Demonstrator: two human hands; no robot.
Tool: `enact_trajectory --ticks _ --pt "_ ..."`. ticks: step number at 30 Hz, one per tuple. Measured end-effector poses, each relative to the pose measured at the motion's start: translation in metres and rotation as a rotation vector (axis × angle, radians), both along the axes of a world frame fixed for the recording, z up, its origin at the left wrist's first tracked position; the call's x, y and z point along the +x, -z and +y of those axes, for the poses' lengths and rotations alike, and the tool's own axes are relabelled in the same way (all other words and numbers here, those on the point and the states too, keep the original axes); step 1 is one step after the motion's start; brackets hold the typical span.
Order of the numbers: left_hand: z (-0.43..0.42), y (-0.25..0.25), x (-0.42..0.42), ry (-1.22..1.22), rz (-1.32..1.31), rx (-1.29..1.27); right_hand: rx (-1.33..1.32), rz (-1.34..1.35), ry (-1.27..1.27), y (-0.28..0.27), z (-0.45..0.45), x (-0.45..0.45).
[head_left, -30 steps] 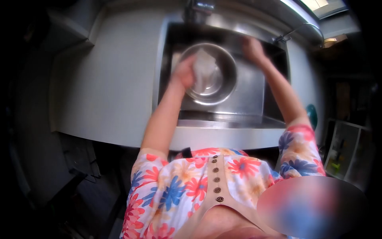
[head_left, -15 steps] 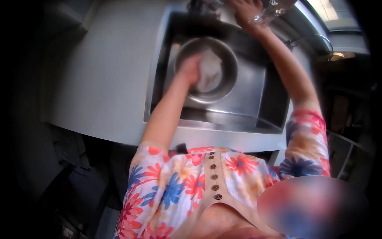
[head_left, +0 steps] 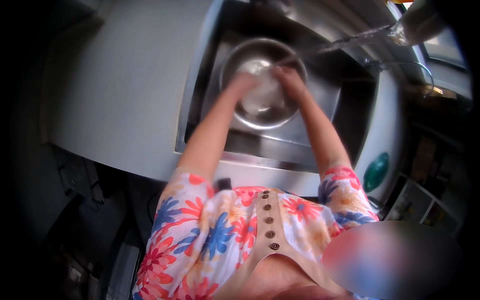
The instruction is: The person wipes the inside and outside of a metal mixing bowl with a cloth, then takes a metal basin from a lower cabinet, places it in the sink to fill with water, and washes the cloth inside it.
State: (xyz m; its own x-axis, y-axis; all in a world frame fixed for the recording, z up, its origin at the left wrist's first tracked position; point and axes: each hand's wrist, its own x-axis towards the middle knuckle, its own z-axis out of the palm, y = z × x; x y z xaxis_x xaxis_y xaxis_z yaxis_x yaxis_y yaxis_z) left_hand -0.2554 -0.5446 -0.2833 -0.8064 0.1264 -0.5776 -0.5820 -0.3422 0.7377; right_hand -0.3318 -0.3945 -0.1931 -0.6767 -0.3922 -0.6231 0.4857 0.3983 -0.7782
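Note:
A round metal bowl [head_left: 235, 113] stands in the sink, with a pale, soft-looking thing [head_left: 261, 97] inside it. Blur hides what kind of thing this is; it could be a wet cloth. My left hand [head_left: 243, 86] reaches over the bowl's left side, its fingers closed on the pale thing. From the right, my right hand [head_left: 291, 82] dips into the bowl at the same thing's edge, its fingertips smeared by motion. A stream of water [head_left: 345, 44] runs slantwise from the tap [head_left: 417, 24] into the bowl between my hands.
The steel sink [head_left: 320, 100] is set into a pale counter [head_left: 125, 95] that stretches left. A thin curved spout [head_left: 422, 67] rises at the right rim. A green object [head_left: 376, 172] lies by the counter's right front, near a white rack [head_left: 407, 200].
My right hand has come down from near the tap into the bowl. Water now streams into the bowl. My left hand stays at the pale thing.

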Motion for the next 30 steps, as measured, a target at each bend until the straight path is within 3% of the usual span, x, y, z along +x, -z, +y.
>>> enact_trajectory --ticks 1,2,3,6,9,10,12,13,15,16,18,19,22,24,25,27,29,30 --pt "-0.005 -0.009 0.002 0.073 -0.077 -0.173 -0.112 0.003 0.134 0.010 -0.004 0.000" --pt "-0.011 -0.014 0.003 0.144 -0.153 -0.347 -0.049 0.023 0.131 0.016 -0.007 -0.004" --pt "-0.011 0.002 0.007 0.021 -0.132 -0.264 0.011 0.045 0.129 0.019 -0.011 -0.009" --pt "-0.008 -0.014 0.004 -0.316 -0.222 -0.194 0.090 0.170 0.134 0.065 -0.014 -0.010" --pt "-0.013 -0.032 0.004 -0.533 -0.374 0.211 0.276 0.454 -0.036 0.089 -0.037 0.003" --pt "-0.012 -0.030 0.004 -0.588 -0.332 0.320 0.231 0.576 -0.103 0.045 -0.059 0.020" --pt "-0.008 -0.021 0.006 -0.698 -0.246 0.542 0.177 0.786 -0.105 0.014 -0.081 0.050" --pt "-0.002 0.030 0.009 -0.649 -0.179 0.792 0.206 0.903 -0.196 -0.006 -0.091 0.069" --pt "0.018 0.085 0.008 -0.502 0.282 1.350 0.281 1.021 -0.334 -0.013 -0.099 0.080" --pt "0.026 0.094 0.006 -0.401 0.537 1.607 0.365 0.900 -0.312 0.003 -0.096 0.062" --pt "0.020 -0.033 -0.002 -0.712 -0.395 0.400 0.527 0.651 -0.253 0.045 -0.084 0.015" --pt "0.024 -0.016 -0.005 -0.757 -0.342 0.546 0.551 0.788 -0.250 0.051 -0.085 0.010" --pt "0.015 -0.034 0.000 -0.772 -0.364 0.454 0.615 0.871 -0.317 0.044 -0.089 0.021" --pt "0.009 0.113 0.013 -0.729 -0.050 1.271 0.363 1.103 -0.297 0.023 -0.094 0.062" --pt "0.000 0.077 0.020 -0.744 -0.161 1.028 0.354 1.037 -0.270 0.015 -0.098 0.068" --pt "0.017 0.058 0.010 -0.598 -0.111 0.295 0.422 0.862 -0.190 0.031 -0.089 0.053" --pt "0.011 0.043 0.002 -0.544 -0.120 0.000 0.510 0.754 -0.198 0.074 -0.061 0.000" --pt "0.004 0.031 -0.001 -0.582 -0.165 0.083 0.635 0.788 -0.221 0.068 -0.057 -0.008"
